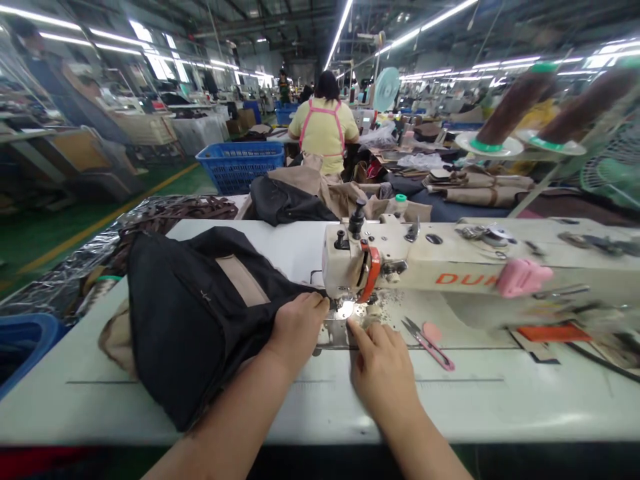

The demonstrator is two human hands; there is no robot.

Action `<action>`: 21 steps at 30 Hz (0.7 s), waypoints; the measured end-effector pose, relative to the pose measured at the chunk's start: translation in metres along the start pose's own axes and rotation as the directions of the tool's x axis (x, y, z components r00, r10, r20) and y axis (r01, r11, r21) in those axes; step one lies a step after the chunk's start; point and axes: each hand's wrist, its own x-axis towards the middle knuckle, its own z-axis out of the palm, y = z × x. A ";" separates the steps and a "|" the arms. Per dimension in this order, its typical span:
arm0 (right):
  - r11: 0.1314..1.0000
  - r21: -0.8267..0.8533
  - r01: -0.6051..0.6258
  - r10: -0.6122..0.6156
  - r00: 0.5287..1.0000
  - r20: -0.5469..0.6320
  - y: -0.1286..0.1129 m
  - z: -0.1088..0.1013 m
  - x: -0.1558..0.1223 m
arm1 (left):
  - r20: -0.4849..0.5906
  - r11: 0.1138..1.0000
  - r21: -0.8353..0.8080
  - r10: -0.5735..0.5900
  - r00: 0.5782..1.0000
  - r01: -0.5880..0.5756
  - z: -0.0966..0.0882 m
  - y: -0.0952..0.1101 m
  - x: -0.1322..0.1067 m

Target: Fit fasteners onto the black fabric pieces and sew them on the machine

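A black fabric bag piece (pixel 175 320) with a beige patch and beige lining lies on the left of the sewing machine bed. My left hand (pixel 300 323) is closed on its narrow right end, close beside the needle area. On the other side, my right hand (pixel 383 363) rests with the index finger stretched out to the lit metal needle plate (pixel 345 327); the other fingers are loosely bent, and I see nothing in them. Above both hands is the head of the white sewing machine (pixel 345 260), with an orange lever. Pink-handled thread snips (pixel 433 347) lie right of my right hand.
A pink clip-like object (pixel 524 277) sits on the machine arm. Thread cones (pixel 517 110) stand at the upper right. Dark straps (pixel 170 217) and blue baskets (pixel 243 167) are to the left. A person in a yellow shirt (pixel 323 127) sits ahead, beyond piled fabric.
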 end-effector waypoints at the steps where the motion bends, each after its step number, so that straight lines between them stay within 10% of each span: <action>1: 1.000 0.001 -0.002 0.002 1.000 0.001 0.000 0.000 0.000 | -0.003 1.000 -0.006 0.000 1.000 0.000 0.001 -0.001 0.000; 21: 1.000 0.015 -0.019 0.019 1.000 -0.012 0.000 0.000 0.000 | -0.049 1.000 -0.015 0.001 0.999 -0.001 0.013 -0.005 -0.002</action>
